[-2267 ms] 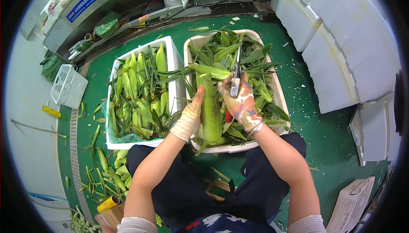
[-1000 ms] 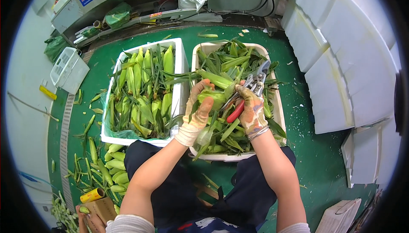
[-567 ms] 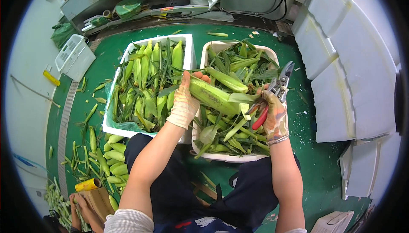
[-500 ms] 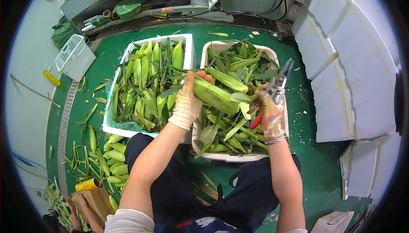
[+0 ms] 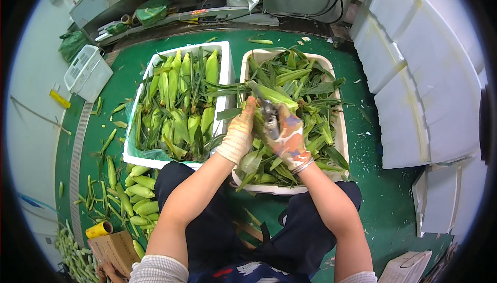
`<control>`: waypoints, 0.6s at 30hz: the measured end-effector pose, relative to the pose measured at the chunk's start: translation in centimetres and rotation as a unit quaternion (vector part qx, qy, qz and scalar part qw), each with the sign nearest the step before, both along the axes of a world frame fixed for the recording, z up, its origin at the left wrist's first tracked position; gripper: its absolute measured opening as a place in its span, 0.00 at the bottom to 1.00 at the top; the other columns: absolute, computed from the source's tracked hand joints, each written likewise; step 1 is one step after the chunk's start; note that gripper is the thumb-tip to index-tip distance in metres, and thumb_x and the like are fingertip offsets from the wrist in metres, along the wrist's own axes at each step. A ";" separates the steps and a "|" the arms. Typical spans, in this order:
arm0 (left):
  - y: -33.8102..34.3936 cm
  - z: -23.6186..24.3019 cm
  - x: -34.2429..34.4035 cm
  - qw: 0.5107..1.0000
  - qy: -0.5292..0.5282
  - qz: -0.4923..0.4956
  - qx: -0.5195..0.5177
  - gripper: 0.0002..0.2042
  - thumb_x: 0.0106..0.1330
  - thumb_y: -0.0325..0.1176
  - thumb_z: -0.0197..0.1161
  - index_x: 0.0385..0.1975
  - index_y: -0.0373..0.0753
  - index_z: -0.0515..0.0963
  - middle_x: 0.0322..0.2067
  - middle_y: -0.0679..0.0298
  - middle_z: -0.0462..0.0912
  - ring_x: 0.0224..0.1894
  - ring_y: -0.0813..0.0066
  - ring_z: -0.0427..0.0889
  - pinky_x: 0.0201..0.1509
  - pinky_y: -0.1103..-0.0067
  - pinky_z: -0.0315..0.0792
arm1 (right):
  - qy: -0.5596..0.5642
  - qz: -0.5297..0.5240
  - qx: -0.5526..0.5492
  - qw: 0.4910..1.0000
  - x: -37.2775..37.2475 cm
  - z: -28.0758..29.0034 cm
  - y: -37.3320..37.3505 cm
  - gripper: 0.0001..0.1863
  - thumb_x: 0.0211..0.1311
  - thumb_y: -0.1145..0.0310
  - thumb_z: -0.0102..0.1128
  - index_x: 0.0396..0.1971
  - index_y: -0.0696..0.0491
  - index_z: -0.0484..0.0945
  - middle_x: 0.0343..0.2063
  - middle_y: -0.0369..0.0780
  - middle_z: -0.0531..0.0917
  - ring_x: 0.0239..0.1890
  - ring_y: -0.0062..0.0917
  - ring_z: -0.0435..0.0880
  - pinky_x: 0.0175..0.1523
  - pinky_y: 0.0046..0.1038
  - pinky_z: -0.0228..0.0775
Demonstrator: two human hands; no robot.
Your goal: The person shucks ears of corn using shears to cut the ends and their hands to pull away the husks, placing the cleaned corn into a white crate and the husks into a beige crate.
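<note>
My left hand [image 5: 239, 134], in a pale glove, is closed around a green ear of corn [image 5: 258, 127], mostly hidden between my two hands. My right hand [image 5: 290, 137], in a patterned glove, grips pruning shears [image 5: 269, 118], their blades pointing up and left beside the ear. Both hands are over a cream plastic bin [image 5: 274, 190] full of green husks and leaves. Just beyond them another light green ear [image 5: 278, 98] slants across the husks. Left of the bin, a white foam box [image 5: 225, 68] holds unhusked ears standing in rows.
Trimmed ears [image 5: 141, 200] are heaped on the green floor at lower left, near a cardboard box [image 5: 115, 252] with a yellow roll [image 5: 99, 229]. Another person's hand [image 5: 107, 270] shows there. White foam boxes [image 5: 401, 112] are stacked at right. Machinery [image 5: 292, 3] stands at the back.
My right hand has swung left with the shears, from the bin's right side to the ear by my left hand. My left hand has lowered slightly. The other person's hands have moved down.
</note>
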State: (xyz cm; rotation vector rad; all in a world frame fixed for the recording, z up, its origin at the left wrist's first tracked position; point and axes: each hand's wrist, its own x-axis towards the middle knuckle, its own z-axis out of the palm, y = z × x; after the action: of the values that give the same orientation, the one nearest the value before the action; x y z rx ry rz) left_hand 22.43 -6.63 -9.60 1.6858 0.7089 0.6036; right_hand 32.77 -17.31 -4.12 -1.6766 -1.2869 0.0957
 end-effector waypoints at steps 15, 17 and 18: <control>13.3 7.5 -7.2 0.785 -0.439 0.187 -0.396 0.23 0.58 0.58 0.62 0.30 0.41 0.70 0.17 0.64 0.73 0.24 0.62 0.75 0.35 0.64 0.75 | 0.085 -0.343 -0.108 0.929 15.0 -8.9 -6.6 0.16 0.44 0.71 0.68 0.36 0.56 0.75 0.28 0.40 0.81 0.30 0.30 0.80 0.41 0.28 0.72; 11.9 7.6 -7.0 0.829 -0.365 0.137 -0.400 0.23 0.58 0.58 0.62 0.30 0.40 0.73 0.18 0.63 0.76 0.23 0.60 0.77 0.38 0.61 0.76 | 0.015 -0.314 -0.190 0.930 9.3 -4.5 -4.5 0.26 0.44 0.66 0.71 0.42 0.57 0.70 0.35 0.43 0.80 0.36 0.34 0.79 0.42 0.33 0.72; 10.9 7.3 -6.2 0.853 -0.328 0.103 -0.392 0.28 0.55 0.62 0.62 0.31 0.38 0.73 0.19 0.62 0.77 0.24 0.61 0.78 0.38 0.60 0.76 | -0.097 -0.330 -0.203 0.917 8.0 -4.2 -4.0 0.29 0.44 0.64 0.73 0.45 0.57 0.67 0.37 0.45 0.79 0.39 0.36 0.79 0.43 0.34 0.72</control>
State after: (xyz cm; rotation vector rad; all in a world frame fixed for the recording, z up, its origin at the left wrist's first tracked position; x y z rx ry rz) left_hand 16.25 4.24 -2.30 0.5773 0.5174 0.8353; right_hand 40.78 -21.33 -8.29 -2.4546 -0.8028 -0.2297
